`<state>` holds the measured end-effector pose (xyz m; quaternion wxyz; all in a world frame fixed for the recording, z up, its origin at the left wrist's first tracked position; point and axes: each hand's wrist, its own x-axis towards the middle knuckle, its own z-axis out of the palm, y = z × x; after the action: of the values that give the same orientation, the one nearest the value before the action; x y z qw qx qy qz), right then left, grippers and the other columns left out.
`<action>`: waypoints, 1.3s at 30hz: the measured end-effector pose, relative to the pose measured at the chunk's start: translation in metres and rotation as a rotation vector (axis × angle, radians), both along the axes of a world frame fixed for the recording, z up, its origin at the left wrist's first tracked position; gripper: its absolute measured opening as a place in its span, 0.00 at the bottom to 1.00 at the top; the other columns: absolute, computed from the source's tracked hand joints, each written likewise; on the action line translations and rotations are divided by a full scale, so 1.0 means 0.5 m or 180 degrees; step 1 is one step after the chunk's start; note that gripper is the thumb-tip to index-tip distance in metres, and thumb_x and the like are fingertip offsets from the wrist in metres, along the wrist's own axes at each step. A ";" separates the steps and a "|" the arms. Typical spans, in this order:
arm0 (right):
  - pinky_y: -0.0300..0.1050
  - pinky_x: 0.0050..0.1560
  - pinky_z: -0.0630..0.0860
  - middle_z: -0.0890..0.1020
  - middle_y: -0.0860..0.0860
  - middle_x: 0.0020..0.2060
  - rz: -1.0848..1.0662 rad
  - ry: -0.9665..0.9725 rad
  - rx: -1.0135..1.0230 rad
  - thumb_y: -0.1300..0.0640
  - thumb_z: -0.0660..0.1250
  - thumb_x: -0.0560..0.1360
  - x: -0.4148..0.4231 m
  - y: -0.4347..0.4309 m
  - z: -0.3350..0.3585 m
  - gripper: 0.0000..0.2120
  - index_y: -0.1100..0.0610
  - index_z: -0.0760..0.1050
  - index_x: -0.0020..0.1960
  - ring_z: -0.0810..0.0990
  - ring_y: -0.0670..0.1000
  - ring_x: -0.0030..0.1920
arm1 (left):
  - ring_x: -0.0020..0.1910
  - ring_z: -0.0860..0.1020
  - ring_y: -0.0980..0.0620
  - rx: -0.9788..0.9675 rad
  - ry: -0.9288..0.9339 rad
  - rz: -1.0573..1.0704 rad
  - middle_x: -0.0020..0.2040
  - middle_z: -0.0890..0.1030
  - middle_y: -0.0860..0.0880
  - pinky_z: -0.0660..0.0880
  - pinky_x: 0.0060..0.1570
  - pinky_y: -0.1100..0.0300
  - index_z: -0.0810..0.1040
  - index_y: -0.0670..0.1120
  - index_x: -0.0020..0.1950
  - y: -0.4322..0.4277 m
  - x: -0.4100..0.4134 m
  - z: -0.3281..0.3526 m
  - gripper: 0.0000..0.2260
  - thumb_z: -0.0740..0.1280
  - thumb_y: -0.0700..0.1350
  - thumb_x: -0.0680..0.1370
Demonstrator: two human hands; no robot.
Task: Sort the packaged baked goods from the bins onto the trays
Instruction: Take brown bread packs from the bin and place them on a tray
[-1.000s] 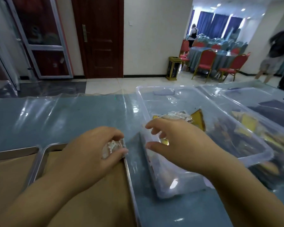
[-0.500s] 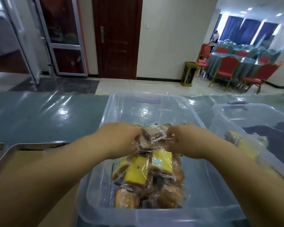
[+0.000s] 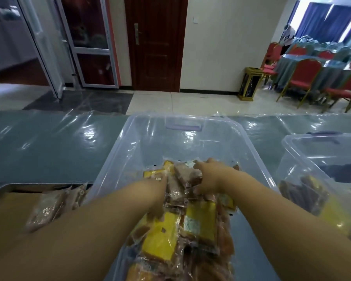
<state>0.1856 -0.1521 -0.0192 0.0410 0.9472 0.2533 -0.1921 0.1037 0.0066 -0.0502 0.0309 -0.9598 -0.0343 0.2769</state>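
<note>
Two hands work inside the clear bin (image 3: pixel 117 151) at centre frame, on the plastic-covered table (image 3: pixel 49 149). The right hand (image 3: pixel 212 176) has its fingers curled over a brown packet (image 3: pixel 187 176) on top of the pile of packets (image 3: pixel 198 220), thumb tucked under its near edge. The left hand (image 3: pixel 155 196) lies just left of that packet, touching it, fingertips sunk among the wrappers; whether it grips one cannot be told. The pile fills the bin's near half, yellow and brown mixed. At lower left, a metal tray (image 3: pixel 0 188) holds a few wrapped packets (image 3: pixel 47 209). A second bin (image 3: pixel 288 151) with more packets is at the right edge.
</note>
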 end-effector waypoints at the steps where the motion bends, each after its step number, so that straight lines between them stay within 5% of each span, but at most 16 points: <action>1: 0.55 0.62 0.70 0.66 0.55 0.67 0.0038 0.0100 -0.0007 0.45 0.74 0.66 0.003 0.000 -0.006 0.37 0.45 0.62 0.71 0.68 0.61 0.64 | 0.57 0.74 0.42 0.0058 -0.0040 -0.0099 0.61 0.75 0.42 0.73 0.54 0.51 0.60 0.42 0.70 0.000 0.001 -0.008 0.37 0.75 0.48 0.68; 4: 0.54 0.54 0.74 0.67 0.53 0.64 0.0176 -0.0074 -0.0096 0.53 0.73 0.69 0.005 0.001 -0.021 0.30 0.42 0.66 0.67 0.71 0.59 0.60 | 0.57 0.74 0.43 -0.0007 -0.0408 -0.0273 0.61 0.73 0.41 0.71 0.53 0.54 0.66 0.41 0.66 -0.002 0.002 -0.017 0.20 0.65 0.40 0.75; 10: 0.54 0.55 0.74 0.72 0.53 0.58 0.0101 -0.0621 0.0030 0.56 0.65 0.76 0.007 0.005 -0.003 0.17 0.45 0.72 0.64 0.72 0.59 0.58 | 0.52 0.77 0.42 0.0097 -0.0840 -0.0172 0.52 0.76 0.43 0.71 0.44 0.53 0.72 0.42 0.57 -0.011 -0.001 0.021 0.11 0.61 0.38 0.75; 12: 0.53 0.53 0.72 0.72 0.53 0.56 -0.0064 -0.0823 0.0077 0.55 0.64 0.77 0.015 -0.004 0.014 0.16 0.45 0.72 0.63 0.71 0.59 0.59 | 0.49 0.77 0.41 0.0140 -0.1179 -0.0109 0.48 0.76 0.44 0.70 0.40 0.53 0.71 0.43 0.59 -0.015 0.004 0.045 0.14 0.60 0.36 0.74; 16: 0.48 0.46 0.66 0.72 0.54 0.56 -0.0231 -0.1057 -0.0061 0.62 0.60 0.76 0.022 -0.028 0.028 0.18 0.49 0.72 0.63 0.70 0.59 0.59 | 0.50 0.78 0.40 0.0138 -0.1727 -0.0429 0.55 0.77 0.44 0.67 0.37 0.53 0.55 0.51 0.73 -0.030 0.009 0.055 0.30 0.59 0.34 0.73; 20: 0.50 0.55 0.67 0.72 0.54 0.61 0.0005 -0.1037 -0.0404 0.59 0.59 0.76 0.012 -0.026 0.016 0.19 0.49 0.68 0.66 0.68 0.58 0.62 | 0.55 0.74 0.38 0.0370 -0.1172 -0.1100 0.60 0.73 0.42 0.68 0.40 0.53 0.61 0.53 0.70 -0.064 0.002 0.025 0.22 0.59 0.41 0.77; 26: 0.61 0.64 0.58 0.67 0.55 0.67 0.0437 -0.1053 -0.0890 0.53 0.65 0.72 0.005 -0.030 -0.028 0.26 0.49 0.63 0.68 0.61 0.59 0.68 | 0.59 0.70 0.35 0.0160 -0.0743 -0.0683 0.66 0.62 0.40 0.74 0.51 0.41 0.60 0.50 0.69 -0.065 -0.009 -0.024 0.25 0.61 0.55 0.75; 34: 0.60 0.62 0.64 0.67 0.57 0.66 0.0588 -0.1404 -0.0939 0.56 0.72 0.69 0.013 -0.021 -0.066 0.34 0.55 0.58 0.69 0.67 0.60 0.66 | 0.51 0.74 0.35 0.0454 -0.0778 -0.0979 0.63 0.65 0.36 0.77 0.45 0.45 0.61 0.46 0.70 -0.061 -0.001 -0.027 0.22 0.61 0.41 0.77; 39: 0.54 0.57 0.67 0.73 0.56 0.60 0.0407 -0.1383 -0.0581 0.59 0.64 0.74 0.015 -0.021 -0.061 0.20 0.54 0.64 0.64 0.72 0.59 0.60 | 0.49 0.77 0.40 0.0244 -0.0869 -0.0974 0.58 0.72 0.39 0.74 0.41 0.51 0.68 0.45 0.65 -0.064 0.006 -0.006 0.17 0.59 0.37 0.77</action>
<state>0.1933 -0.1625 -0.0495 0.1921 0.9407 0.2795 -0.0029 0.1066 -0.0255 -0.0531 0.1042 -0.9805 0.0975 0.1348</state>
